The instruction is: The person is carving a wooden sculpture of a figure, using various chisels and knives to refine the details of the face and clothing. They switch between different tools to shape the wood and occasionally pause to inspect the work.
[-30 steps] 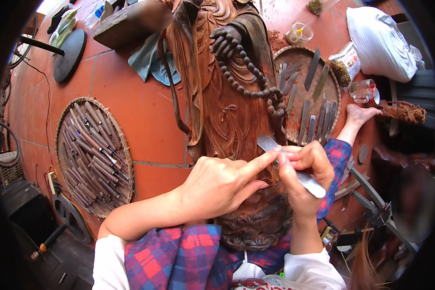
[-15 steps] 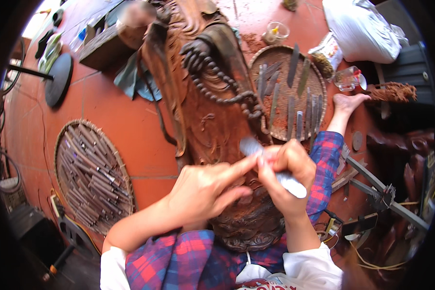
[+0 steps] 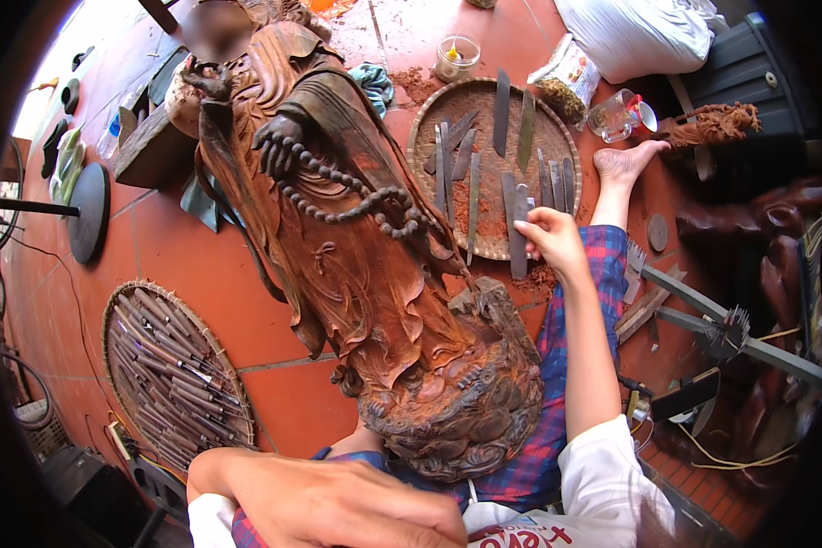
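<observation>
A carved wooden statue (image 3: 374,292) in flowing robes, with a string of beads, lies tilted back between my legs, its rounded carved base (image 3: 457,411) nearest me. To its right my right hand (image 3: 555,242) reaches the near rim of a round woven tray (image 3: 417,137). Its thumb and fingers pinch a flat metal scraper blade (image 3: 519,247), whose lower end overhangs the tray's rim. Several similar blades lie in the tray. My left hand (image 3: 338,498) is low over my lap, close to the lower edge, its fingers loosely stretched and partly cut off; nothing shows in it.
A second woven tray (image 3: 178,370) full of wooden-handled chisels sits on the tiled floor at left. Beyond stand a round black stand base (image 3: 89,213) and a wooden block (image 3: 155,151). At right are a clear jar (image 3: 612,117), a white sack (image 3: 639,36) and a metal frame (image 3: 694,306).
My hands have parted from over the statue. The right went to the tray with the blade; the left drew back to my lap. The view shifted, and more of the statue shows.
</observation>
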A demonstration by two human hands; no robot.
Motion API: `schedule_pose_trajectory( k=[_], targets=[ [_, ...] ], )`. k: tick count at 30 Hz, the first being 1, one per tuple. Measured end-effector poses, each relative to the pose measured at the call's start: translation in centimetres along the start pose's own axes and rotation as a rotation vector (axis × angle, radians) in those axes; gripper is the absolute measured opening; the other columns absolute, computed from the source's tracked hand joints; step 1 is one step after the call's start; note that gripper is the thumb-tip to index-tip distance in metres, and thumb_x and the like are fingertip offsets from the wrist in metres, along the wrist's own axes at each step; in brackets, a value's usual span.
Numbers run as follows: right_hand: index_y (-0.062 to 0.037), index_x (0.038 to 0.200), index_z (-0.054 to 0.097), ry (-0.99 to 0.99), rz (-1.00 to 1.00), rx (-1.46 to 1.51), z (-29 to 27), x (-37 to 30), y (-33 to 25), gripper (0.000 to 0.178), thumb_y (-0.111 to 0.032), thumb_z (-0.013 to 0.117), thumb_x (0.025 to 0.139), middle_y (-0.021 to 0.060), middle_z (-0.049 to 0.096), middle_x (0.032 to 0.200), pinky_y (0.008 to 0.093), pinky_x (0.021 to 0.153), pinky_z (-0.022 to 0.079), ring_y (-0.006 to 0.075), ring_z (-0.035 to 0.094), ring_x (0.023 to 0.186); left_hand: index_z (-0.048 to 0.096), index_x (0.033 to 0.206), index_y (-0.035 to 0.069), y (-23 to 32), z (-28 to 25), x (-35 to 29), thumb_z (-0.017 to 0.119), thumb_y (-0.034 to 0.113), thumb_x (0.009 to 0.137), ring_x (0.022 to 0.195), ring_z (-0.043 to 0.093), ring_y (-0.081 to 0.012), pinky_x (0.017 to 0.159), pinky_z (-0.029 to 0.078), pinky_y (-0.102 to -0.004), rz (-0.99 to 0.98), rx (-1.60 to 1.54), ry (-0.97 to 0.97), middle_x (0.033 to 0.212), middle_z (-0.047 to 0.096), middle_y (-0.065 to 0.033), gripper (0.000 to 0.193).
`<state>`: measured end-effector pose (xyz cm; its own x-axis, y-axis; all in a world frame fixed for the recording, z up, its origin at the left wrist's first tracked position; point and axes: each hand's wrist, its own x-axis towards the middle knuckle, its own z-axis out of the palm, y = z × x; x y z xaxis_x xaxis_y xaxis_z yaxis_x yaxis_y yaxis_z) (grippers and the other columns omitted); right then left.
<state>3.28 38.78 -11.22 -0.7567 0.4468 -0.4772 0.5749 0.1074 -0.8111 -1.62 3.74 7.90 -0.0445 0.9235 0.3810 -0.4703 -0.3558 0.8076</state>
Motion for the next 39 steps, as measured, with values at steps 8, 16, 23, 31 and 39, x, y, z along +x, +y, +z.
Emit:
schedule_pose_trajectory(
  k=[8, 16, 23, 31, 39],
  targets=[
    [-0.0021, 0.088, 0.072, 0.201, -0.013, -0.285, 4.0, 3.9, 4.5, 0.021, -0.021, 0.078, 0.079, 0.0089, 0.069, 0.067, 0.0316, 0.055, 0.052, 0.0146, 0.067, 0.057, 0.057, 0.127, -0.010, 1.6, -0.9, 0.1, 0.066, 0.018, 0.092, 0.078, 0.061, -0.0246, 0.064, 0.049, -0.0333, -0.163, -0.104, -0.034, 0.095, 0.061, -0.0142, 0.045],
    [-0.0060, 0.085, 0.074, 0.522, -0.112, -0.463, -3.0, 3.1, 5.5, 0.018, -0.023, 0.077, 0.079, 0.0104, 0.071, 0.071, 0.0342, 0.062, 0.053, 0.0211, 0.070, 0.065, 0.060, 0.125, -0.006, 0.7, -1.2, 0.8, 0.065, 0.015, 0.092, 0.071, 0.059, -0.0182, 0.061, 0.047, -0.0310, -0.191, -0.181, -0.108, 0.084, 0.060, -0.0099, 0.039],
    [-0.0080, 0.082, 0.073, 0.701, -0.124, -0.609, -6.6, 5.4, 6.5, 0.011, -0.018, 0.075, 0.078, 0.0106, 0.071, 0.073, 0.0398, 0.069, 0.053, 0.0276, 0.070, 0.072, 0.070, 0.091, -0.005, -2.5, -1.5, -3.1, 0.074, 0.003, 0.083, 0.064, 0.059, -0.0157, 0.054, 0.043, -0.0269, -0.099, -0.173, 0.346, 0.080, 0.065, -0.0103, 0.012],
    [-0.0044, 0.082, 0.072, 0.698, -0.243, -0.679, -5.7, 7.4, 5.6, 0.014, -0.017, 0.074, 0.078, 0.0136, 0.069, 0.073, 0.0411, 0.069, 0.053, 0.0309, 0.068, 0.071, 0.072, 0.087, -0.004, -3.4, -1.0, -5.5, 0.055, 0.021, 0.098, 0.069, 0.063, -0.0159, 0.061, 0.048, -0.0267, -0.333, -0.192, 0.713, 0.084, 0.071, -0.0138, 0.032],
    [-0.0034, 0.089, 0.071, 0.662, -0.269, -0.719, -7.0, 7.6, 8.4, 0.018, -0.016, 0.076, 0.078, 0.0131, 0.071, 0.083, 0.0373, 0.071, 0.054, 0.0264, 0.069, 0.075, 0.069, 0.108, 0.003, -4.3, -1.1, -4.6, 0.065, 0.022, 0.094, 0.071, 0.058, -0.0061, 0.067, 0.044, -0.0184, -0.483, -0.280, 1.245, 0.090, 0.071, -0.0040, 0.024]
  ],
)
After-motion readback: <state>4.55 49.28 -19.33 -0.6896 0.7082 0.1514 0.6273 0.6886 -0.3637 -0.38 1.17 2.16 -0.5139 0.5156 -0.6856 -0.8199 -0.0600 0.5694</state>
